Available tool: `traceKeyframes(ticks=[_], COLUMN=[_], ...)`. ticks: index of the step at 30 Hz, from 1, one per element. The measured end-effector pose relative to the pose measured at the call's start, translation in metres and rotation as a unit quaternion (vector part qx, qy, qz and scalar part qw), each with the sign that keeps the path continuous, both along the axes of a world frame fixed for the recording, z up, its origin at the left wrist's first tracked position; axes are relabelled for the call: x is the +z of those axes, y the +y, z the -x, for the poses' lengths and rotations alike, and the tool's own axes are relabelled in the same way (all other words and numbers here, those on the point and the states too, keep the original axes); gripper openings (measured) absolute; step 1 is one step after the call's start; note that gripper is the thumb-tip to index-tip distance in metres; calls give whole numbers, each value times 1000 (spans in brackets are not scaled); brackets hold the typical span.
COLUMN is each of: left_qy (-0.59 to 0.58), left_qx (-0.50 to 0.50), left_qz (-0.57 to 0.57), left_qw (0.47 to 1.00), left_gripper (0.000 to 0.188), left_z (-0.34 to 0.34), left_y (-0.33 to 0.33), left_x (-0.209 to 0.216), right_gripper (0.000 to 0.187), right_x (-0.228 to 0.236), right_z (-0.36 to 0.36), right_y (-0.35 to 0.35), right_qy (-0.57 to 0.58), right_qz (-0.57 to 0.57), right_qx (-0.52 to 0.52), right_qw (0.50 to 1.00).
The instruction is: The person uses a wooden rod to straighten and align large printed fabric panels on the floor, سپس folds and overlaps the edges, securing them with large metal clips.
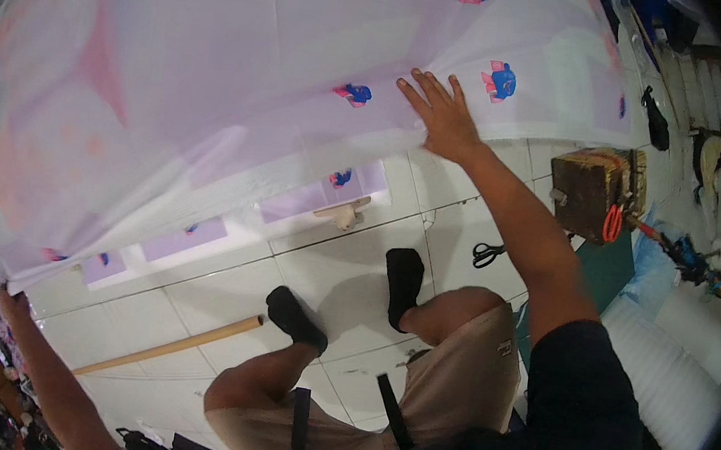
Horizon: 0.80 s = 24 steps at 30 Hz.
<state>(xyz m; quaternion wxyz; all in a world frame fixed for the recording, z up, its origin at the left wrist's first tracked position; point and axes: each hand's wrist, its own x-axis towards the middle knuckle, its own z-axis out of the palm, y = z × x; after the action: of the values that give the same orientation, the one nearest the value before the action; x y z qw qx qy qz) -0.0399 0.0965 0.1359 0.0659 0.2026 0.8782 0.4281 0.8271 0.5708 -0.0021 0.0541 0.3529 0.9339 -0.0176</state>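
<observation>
A large, thin lilac and white sheet, printed with small blue and pink figures, spreads across the far part of the view in soft folds. My right hand lies on it near its close edge, palm down with fingers spread, and creases run out from the fingertips. Over at the far left, my left hand grips the sheet's near corner, its fingers partly hidden by the material. Beneath the raised near edge shows a white strip with lilac panels on the floor.
Black-handled scissors lie on the white tiles. A wooden box with red-orange handles at its side stands right. A long brown stick or tube lies left of my feet. A white roll sits at the right.
</observation>
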Motion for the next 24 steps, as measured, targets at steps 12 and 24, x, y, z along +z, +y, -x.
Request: traceKeyframes(ticks=[12,24], left_qy=[385,-290], left_qx=[-116,134], left_qz=[360,20], left_qw=[842,947], left_gripper=[35,105], left_z=[-50,-311], left_y=[-31,78], left_x=[-290,-379], right_gripper=[61,45], right_x=[-155,-176], right_z=[-85,-72], right_y=[-20,-90], right_qy=[21,142], right_qz=[18,3], right_qx=[-78,-79], right_qw=[997,987])
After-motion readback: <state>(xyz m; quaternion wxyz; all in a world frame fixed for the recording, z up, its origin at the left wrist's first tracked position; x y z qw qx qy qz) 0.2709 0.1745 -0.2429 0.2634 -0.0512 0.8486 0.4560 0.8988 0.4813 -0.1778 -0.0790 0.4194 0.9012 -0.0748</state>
